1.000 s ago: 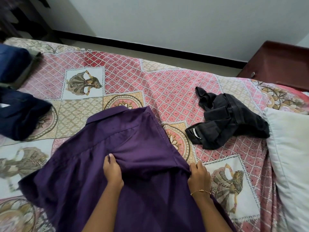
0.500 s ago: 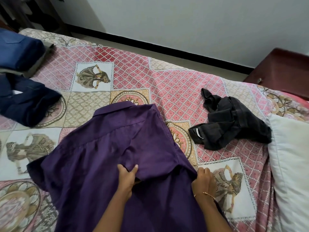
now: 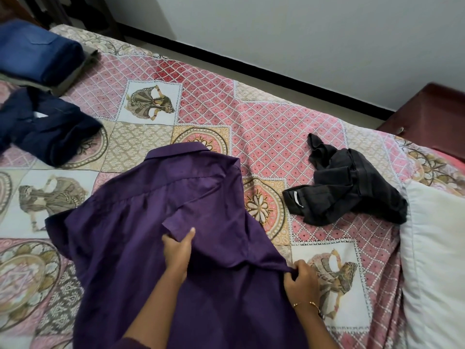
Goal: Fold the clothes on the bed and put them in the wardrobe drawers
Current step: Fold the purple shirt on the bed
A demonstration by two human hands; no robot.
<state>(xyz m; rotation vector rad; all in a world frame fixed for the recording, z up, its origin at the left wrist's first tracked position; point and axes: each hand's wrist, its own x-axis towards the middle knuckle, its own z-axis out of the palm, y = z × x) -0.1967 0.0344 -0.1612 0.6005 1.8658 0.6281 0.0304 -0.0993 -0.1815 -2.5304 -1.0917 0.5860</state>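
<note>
A purple collared shirt [image 3: 141, 222] lies back-up on the patterned bedspread [image 3: 264, 137], its right sleeve folded in over the back. My left hand [image 3: 177, 250] pinches the cuff of that folded sleeve near the shirt's middle. My right hand [image 3: 300, 279] grips the shirt's right edge at the fold. A crumpled black garment [image 3: 349, 187] lies to the right. At the far left lie a loosely folded dark navy garment [image 3: 47, 129] and, behind it, folded blue jeans [image 3: 37, 54] on a grey folded piece.
A white pillow [image 3: 437, 260] lies along the bed's right side. A dark wooden bedside cabinet [image 3: 432, 114] stands at the back right. Beyond the bed runs a strip of floor and a white wall with a black skirting.
My left hand has slid from pressing the folded sleeve to pinching its cuff. My right hand has closed on the shirt's edge. The view has tilted and shifted right.
</note>
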